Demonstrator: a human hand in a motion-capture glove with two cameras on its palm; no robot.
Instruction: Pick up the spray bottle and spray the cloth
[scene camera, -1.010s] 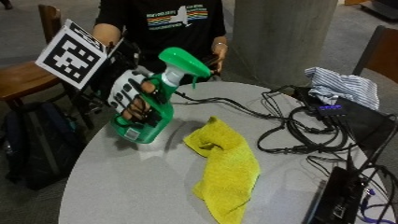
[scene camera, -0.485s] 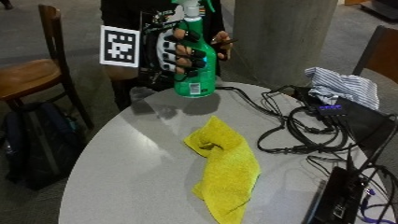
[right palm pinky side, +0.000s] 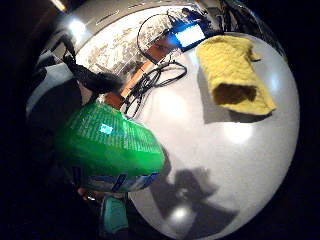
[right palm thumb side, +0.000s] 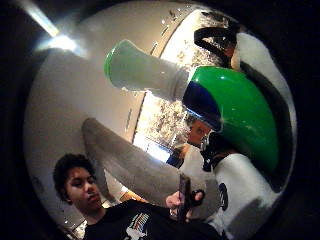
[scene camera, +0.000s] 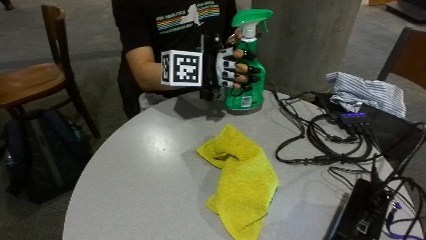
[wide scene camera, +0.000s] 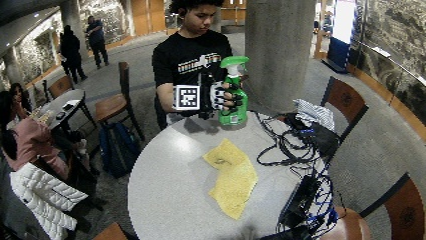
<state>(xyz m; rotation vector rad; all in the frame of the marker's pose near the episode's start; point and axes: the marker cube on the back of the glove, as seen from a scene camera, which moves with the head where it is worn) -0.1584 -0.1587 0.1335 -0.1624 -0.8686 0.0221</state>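
Yellow cloth (scene camera: 241, 182) lies crumpled at the centre of the round grey worktop (scene camera: 140, 185). Beyond it, gloved right hand (scene camera: 229, 70) grips 1 green spray bottle (scene camera: 245, 75) upright, lifted above the worktop's far edge

Black cables (scene camera: 319, 145) n striped shirt (scene camera: 366, 92) along table's (scene camera: 146, 185) right edge, wooden chair (scene camera: 40, 80) + backpack (scene camera: 40, 155) off its left.

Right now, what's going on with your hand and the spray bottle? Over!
Right hand grips spray bottle, lifted off the table. Yellow cloth lies flat below, not sprayed yet. Cables beside it, nothing blocking.
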